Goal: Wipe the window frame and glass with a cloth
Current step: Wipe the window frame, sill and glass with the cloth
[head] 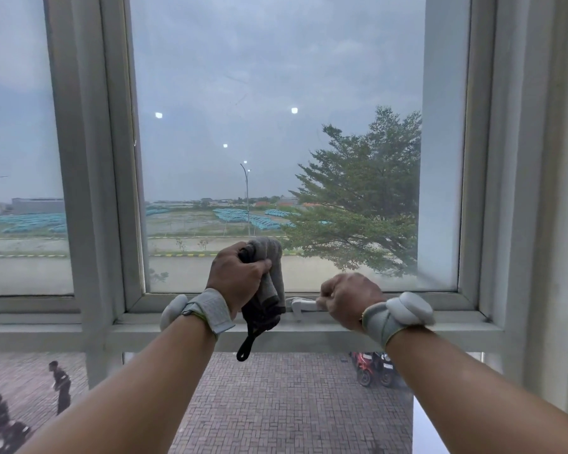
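Note:
A white window frame (92,158) surrounds a large middle pane of glass (276,109). My left hand (235,276) is shut on a bunched grey cloth (269,283) with a dark edge and a black loop hanging down, held in front of the glass's lower edge. My right hand (348,299) is closed around the white window handle (300,304) on the bottom rail of the frame. Both wrists carry grey straps with white pods.
A second pane (17,142) lies to the left. A white wall or curtain (545,191) stands at the right. Below the sill (309,330), lower glass shows a brick pavement, people walking at the left and parked motorbikes (371,368).

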### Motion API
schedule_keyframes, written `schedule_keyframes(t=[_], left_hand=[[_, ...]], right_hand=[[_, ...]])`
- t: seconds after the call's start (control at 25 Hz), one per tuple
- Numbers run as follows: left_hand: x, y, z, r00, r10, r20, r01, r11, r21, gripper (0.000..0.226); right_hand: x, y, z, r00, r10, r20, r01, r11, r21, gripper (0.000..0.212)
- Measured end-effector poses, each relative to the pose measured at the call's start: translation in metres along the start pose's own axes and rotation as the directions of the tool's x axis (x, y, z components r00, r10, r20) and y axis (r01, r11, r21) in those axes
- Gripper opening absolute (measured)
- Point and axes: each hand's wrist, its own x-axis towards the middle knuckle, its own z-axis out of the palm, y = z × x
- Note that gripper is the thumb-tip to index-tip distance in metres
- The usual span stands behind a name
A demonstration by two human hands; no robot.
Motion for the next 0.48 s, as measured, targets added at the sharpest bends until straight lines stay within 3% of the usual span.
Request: schedule_keyframes(t=[0.2,0.48], left_hand=[[0.0,-0.006,0.014,1.0,-0.006,0.016,0.005,1.0,0.029,0.007],[-0.009,-0.008,0.025,1.0,-0.003,-0.01,0.003,1.0,0.02,0.013]], right_hand=[[-0.008,0.004,0.014,0.997,-0.027,-0.07,0.024,0.999,-0.046,0.026],[-0.015,0.0,0.005,1.0,-0.026,-0.007,0.025,0.987,-0.158,0.031]])
